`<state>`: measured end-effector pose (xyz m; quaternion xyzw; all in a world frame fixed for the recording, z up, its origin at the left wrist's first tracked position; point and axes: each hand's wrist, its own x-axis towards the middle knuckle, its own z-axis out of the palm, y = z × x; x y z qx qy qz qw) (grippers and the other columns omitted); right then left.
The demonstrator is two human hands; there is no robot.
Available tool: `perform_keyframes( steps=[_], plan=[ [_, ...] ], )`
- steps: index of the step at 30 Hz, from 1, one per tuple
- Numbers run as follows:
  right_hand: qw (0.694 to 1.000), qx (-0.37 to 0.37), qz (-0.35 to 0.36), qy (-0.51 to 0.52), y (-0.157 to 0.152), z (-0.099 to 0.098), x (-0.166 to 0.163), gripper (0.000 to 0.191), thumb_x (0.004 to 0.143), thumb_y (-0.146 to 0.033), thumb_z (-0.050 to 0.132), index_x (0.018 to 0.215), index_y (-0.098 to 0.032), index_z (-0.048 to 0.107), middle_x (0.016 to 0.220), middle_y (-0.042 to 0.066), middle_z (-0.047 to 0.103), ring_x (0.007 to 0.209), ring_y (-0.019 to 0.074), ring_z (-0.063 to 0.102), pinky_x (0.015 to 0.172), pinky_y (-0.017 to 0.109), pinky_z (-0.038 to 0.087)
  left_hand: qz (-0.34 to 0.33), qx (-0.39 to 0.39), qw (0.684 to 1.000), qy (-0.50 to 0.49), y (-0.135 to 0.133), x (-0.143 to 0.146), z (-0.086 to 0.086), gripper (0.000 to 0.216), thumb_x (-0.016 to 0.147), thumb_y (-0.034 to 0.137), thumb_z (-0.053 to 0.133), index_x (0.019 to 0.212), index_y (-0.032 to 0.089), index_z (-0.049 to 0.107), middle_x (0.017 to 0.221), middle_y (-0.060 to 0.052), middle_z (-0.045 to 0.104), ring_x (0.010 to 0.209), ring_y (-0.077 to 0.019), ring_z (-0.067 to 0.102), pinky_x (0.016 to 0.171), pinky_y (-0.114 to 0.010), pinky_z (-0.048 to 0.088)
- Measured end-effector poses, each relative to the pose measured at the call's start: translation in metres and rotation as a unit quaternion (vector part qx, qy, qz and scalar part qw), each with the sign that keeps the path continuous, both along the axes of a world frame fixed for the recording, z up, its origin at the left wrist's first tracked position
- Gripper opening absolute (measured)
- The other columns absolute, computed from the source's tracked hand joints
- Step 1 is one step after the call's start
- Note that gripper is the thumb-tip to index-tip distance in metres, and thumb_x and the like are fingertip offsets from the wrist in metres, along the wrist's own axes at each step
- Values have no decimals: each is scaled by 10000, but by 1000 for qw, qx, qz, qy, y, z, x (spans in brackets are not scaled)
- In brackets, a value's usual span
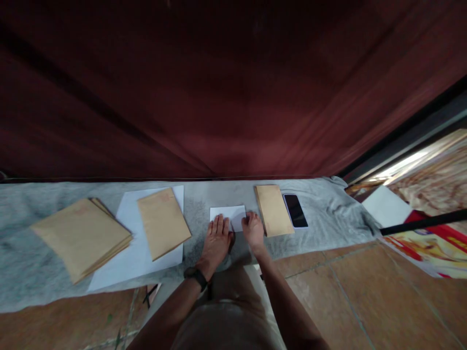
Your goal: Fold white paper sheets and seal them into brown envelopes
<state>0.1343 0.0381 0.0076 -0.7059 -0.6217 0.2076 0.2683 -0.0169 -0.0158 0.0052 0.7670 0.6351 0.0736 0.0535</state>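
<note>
A small white sheet of paper [236, 214], maybe folded, lies on the grey cloth in front of me. My left hand [218, 236] rests flat on its left part, fingers stretched out and pointing away from me. At the paper's right edge, my right hand [253, 229] has its fingers curled in and pressed together on the border. Its fingertips are partly hidden. Just right of that hand is a stack of brown envelopes [275, 210]. To the left, a single-looking brown envelope [164, 223] lies on a larger white sheet [126, 265].
A grey cloth [328, 214] covers the long narrow surface. Farther left is a fanned stack of large brown envelopes [82, 233]. A phone [296, 211] lies right of the smaller stack. A dark red curtain-like wall [233, 97] rises behind; a colourful printed package [434, 248] is at far right.
</note>
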Motion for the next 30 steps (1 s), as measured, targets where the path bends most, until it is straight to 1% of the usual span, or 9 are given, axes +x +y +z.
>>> perform_keyframes(
  steps=[3,6,13,16,18,22,24,26,30],
  plan=[
    [999,-15,5,42,8,7,2,156,861,-188,531,865,-175,687,817,70,712,759,195,644,698,266,462,5,-10,1000,6,2,1,4,529,997,269,417,1476,55,489,1585,-237,413,1507,-359,338,1224,-528,274],
    [995,-23,31,91,8,17,2,209,846,-245,536,655,-207,612,628,-3,635,596,148,576,555,227,391,10,-10,1000,-2,1,4,11,547,1002,311,420,1488,67,477,1572,-219,442,1483,-351,383,1211,-528,297],
    [969,-1,98,225,-11,60,-8,363,909,-500,495,718,-216,612,623,-31,608,592,131,546,561,219,413,62,41,991,-115,1,14,59,543,962,154,413,1501,119,464,1494,-185,548,1367,-298,504,1137,-471,402],
    [933,14,77,350,-15,68,-5,481,945,-594,428,952,-194,693,904,57,731,833,182,663,714,264,520,99,31,943,-316,5,10,79,399,1000,230,419,1340,145,609,1313,-152,680,1238,-273,599,1078,-434,458],
    [921,8,32,389,-18,64,0,510,928,-607,469,1106,-181,686,1111,108,732,1003,222,679,805,307,552,145,4,882,-448,6,8,84,405,1050,352,347,1182,151,673,1141,-140,743,1072,-255,680,949,-404,538],
    [887,-62,32,456,-32,42,5,541,873,-569,601,1265,-198,639,1190,115,731,995,253,710,763,339,583,217,-33,767,-602,3,11,77,494,1082,404,214,1263,138,588,1160,-153,749,1004,-221,727,814,-369,591],
    [870,-84,37,484,-39,32,5,539,850,-549,633,1251,-190,650,1116,112,754,906,250,724,694,331,581,234,-46,718,-653,0,12,67,463,1070,432,279,1310,148,555,1232,-143,729,1075,-209,718,837,-346,597],
    [883,-87,39,460,-43,24,6,493,824,-543,645,1133,-163,696,964,100,767,794,237,714,631,315,562,247,-60,683,-685,-5,9,56,464,1022,496,410,1265,144,588,1223,-139,733,1090,-216,718,844,-332,600],
    [933,-63,51,352,-39,11,15,398,791,-521,657,934,-155,720,737,39,712,669,190,638,603,283,509,284,-80,713,-636,-16,-14,31,422,881,490,603,1104,136,655,991,-105,777,864,-212,752,729,-322,602]
  ],
)
